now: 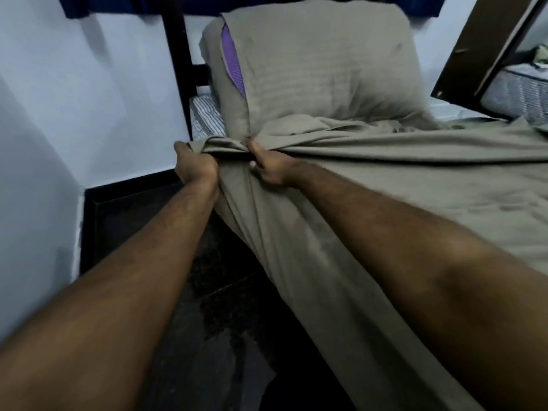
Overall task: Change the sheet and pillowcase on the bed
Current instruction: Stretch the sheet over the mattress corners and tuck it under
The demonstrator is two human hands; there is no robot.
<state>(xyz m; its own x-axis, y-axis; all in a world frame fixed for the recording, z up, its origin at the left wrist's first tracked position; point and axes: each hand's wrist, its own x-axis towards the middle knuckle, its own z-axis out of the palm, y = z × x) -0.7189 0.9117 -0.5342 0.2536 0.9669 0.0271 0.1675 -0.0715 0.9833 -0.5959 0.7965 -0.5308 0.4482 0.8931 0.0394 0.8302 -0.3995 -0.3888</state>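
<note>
- The left hand (194, 166) is gripping a bunched fold of the grey sheet (385, 203) at the bed's near corner, fingers curled round the cloth.
- The right hand (268, 169) is gripping the same gathered edge just beside it.
- The sheet is lying over the mattress (206, 115) and hanging down its side.
- The pillow (323, 69), in a grey pillowcase with purple showing at its opening, is leaning upright at the bed's head.

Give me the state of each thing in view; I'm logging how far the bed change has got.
left hand: grips the bunched sheet edge.
right hand: grips the same bunch.
sheet: spread over the bed, wrinkled, corner gathered, side hanging down.
pillow: upright, in a grey case; purple shows at the open end.
mattress: striped corner uncovered.
</note>
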